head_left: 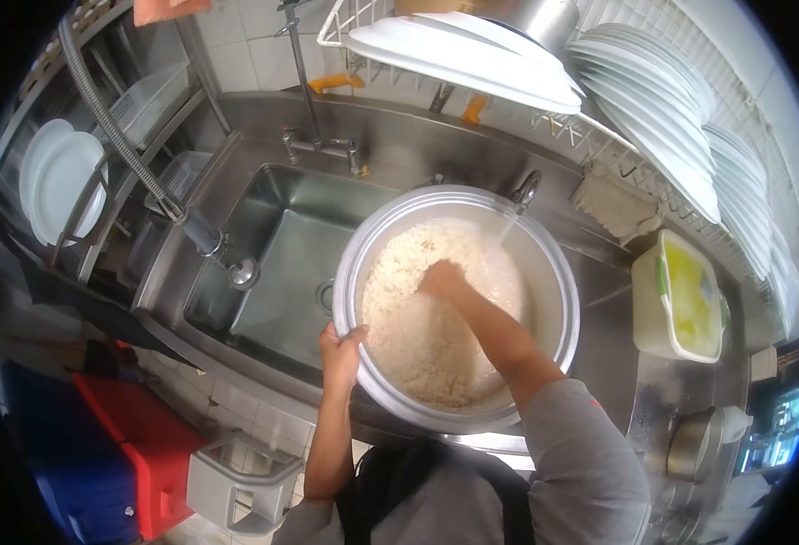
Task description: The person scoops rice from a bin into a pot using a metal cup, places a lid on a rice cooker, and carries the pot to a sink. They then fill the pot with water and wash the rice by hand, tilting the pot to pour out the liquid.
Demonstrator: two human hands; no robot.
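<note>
A large round metal pot (561, 304) holds pale wet grains that look like rice (418, 254), with cloudy water on the right side. My left hand (341, 356) grips the pot's left rim, thumb over the edge. Down inside the pot, my right hand (442, 280) is in the rice; its fingers are blurred and partly hidden there. From a small curved faucet (527, 189) at the back rim, a stream of water runs into the pot.
Left of the pot is a steel sink basin (281, 245), with a hanging spray nozzle (243, 272) over it. White plates (645, 100) fill a wire rack above. A tub with a yellow-green interior (681, 295) stands right. Red (136, 436) and blue bins sit below left.
</note>
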